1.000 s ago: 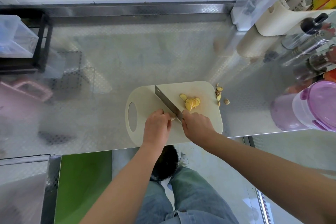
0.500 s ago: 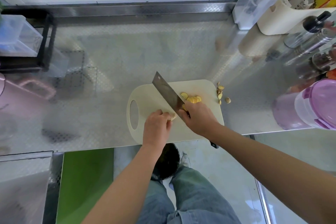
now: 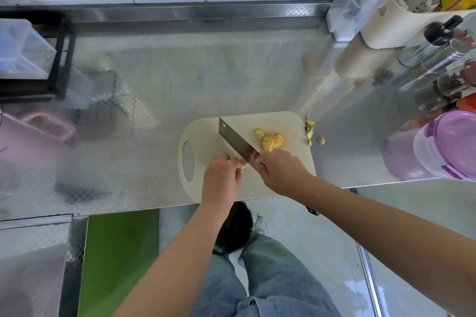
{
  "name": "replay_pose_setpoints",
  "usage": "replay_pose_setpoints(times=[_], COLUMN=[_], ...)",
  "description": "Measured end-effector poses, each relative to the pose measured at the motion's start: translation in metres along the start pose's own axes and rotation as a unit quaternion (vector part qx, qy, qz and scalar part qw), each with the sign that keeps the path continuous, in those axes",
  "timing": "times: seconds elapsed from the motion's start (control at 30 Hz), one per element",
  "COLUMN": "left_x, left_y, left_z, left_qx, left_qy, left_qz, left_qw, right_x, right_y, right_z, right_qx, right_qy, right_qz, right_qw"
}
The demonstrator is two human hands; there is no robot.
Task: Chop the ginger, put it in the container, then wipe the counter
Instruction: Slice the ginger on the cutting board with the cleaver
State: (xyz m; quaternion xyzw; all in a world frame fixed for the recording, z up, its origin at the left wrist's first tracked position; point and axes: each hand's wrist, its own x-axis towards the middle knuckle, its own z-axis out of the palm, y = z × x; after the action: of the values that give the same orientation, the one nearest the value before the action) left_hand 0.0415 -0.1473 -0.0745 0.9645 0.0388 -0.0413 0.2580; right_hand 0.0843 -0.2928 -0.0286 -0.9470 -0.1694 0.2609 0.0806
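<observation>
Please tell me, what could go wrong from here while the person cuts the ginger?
1. The left hand pinches a short ginger piece right beside the knife; its fingers could be cut as the piece shortens.
2. The board lies near the counter front edge; pressure from the right hand might shift it.
3. The slices lie close to the knife and could scatter toward the scraps on the counter.

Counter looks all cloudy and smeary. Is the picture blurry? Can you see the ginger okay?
Head view: the steel counter gives hazy, smeared reflections, so it looks foggy. Head view: the ginger slices on the cutting board are fairly sharp. Head view: the wide lens makes the bottles at the right lean outward.
</observation>
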Motion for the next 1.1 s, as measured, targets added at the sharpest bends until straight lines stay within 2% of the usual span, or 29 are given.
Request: replay_pose_setpoints(times=[0.47, 0.77, 0.97, 1.1], left_x=[0.000, -0.001, 0.000, -0.001], left_y=[-0.003, -0.002, 0.000, -0.002], left_z=[0.001, 0.000, -0.001, 0.001], left_qx=[-0.022, -0.004, -0.014, -0.011], left_qy=[0.005, -0.005, 0.001, -0.006], left_qz=[0.028, 0.006, 0.004, 0.000], left_qw=[0.999, 1.000, 1.000, 1.000], right_x=[0.018, 0.013, 0.001, -0.002], right_y=[-0.015, -0.001, 0.004, 0.002], right_z=[0.023, 0.020, 0.004, 0.002], right_qx=[0.014, 0.158, 0.099, 0.056], right_qy=[0.019, 0.081, 0.065, 0.033], right_qz=[0.009, 0.085, 0.010, -0.009], right_qw=[1.000, 0.981, 0.993, 0.998])
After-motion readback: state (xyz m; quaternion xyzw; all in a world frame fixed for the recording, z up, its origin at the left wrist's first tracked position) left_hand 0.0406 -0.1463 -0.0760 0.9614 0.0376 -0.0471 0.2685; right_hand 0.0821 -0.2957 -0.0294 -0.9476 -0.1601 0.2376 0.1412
